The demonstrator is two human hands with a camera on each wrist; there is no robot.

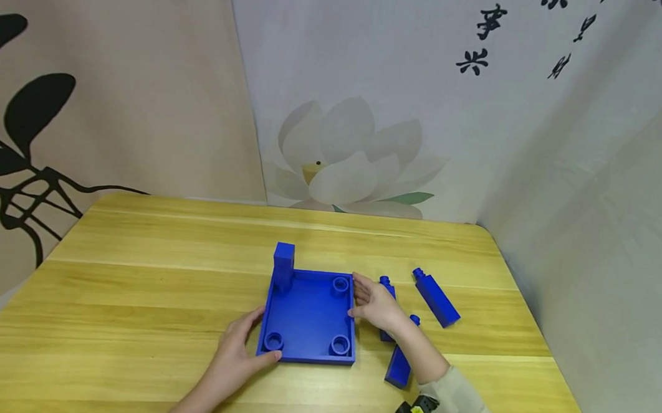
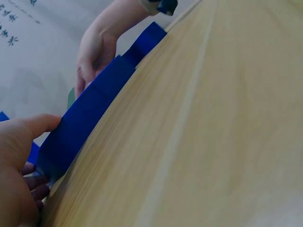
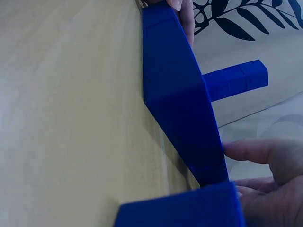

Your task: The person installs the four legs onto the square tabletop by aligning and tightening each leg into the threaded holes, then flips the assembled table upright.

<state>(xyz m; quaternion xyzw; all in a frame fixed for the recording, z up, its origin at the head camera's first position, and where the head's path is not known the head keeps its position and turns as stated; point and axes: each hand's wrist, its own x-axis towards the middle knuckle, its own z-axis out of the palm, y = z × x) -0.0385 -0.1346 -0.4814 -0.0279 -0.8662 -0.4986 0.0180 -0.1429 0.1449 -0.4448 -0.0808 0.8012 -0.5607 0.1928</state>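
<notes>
A blue square panel (image 1: 310, 311) with a raised rim lies on the table, round sockets showing in three corners. From its far left corner a blue square leg (image 1: 284, 260) stands upright. My left hand (image 1: 236, 351) holds the near left corner, thumb on the near rim and fingers along the left side. Opposite, my right hand (image 1: 379, 306) grips the right edge toward the far corner; in the right wrist view its thumb (image 3: 248, 150) touches the rim. Three loose blue legs lie right of the panel: one farther out (image 1: 437, 299), the others partly behind the right hand and forearm.
The wooden table (image 1: 135, 296) extends around the panel, with its far edge against a printed curtain (image 1: 366, 77). One loose leg (image 1: 399, 367) lies close to the right forearm. A black strapped device (image 1: 417, 412) sits at the right wrist.
</notes>
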